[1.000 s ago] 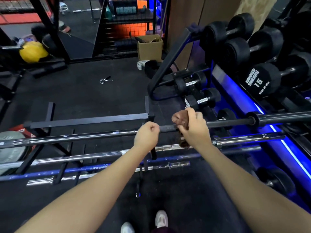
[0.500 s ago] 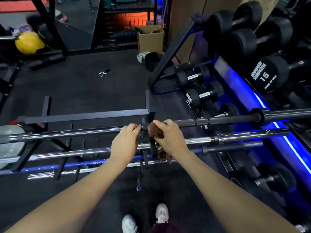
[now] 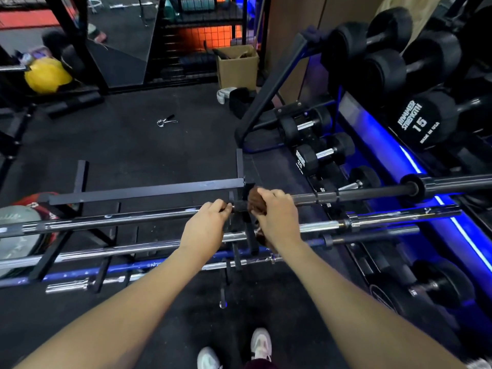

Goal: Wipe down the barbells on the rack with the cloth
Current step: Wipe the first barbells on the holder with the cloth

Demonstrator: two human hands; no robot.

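Dark rubber floor (image 3: 138,145) runs back to a mirror, a wire cage and a cardboard box (image 3: 237,67); blue strip light glows under the dumbbell rack (image 3: 399,155) at the right. A low black rack (image 3: 149,190) stands in the foreground and carries several barbells lying crosswise. The top barbell (image 3: 359,195) is cut off by both picture edges, and the lower bars are partly hidden behind the forearms. At the rack's upright post, the right hand (image 3: 278,214) curls over a brown cloth (image 3: 256,202) wrapped on the top barbell; most of the cloth is hidden under the palm, with a scrap showing below the wrist. Just left of the post, the left hand (image 3: 205,227) grips the same bar, fingers curled round it. Left of the rack, a weight plate (image 3: 18,235) is cut off by the edge. A spring collar (image 3: 166,120) lies on the floor beyond the rack.
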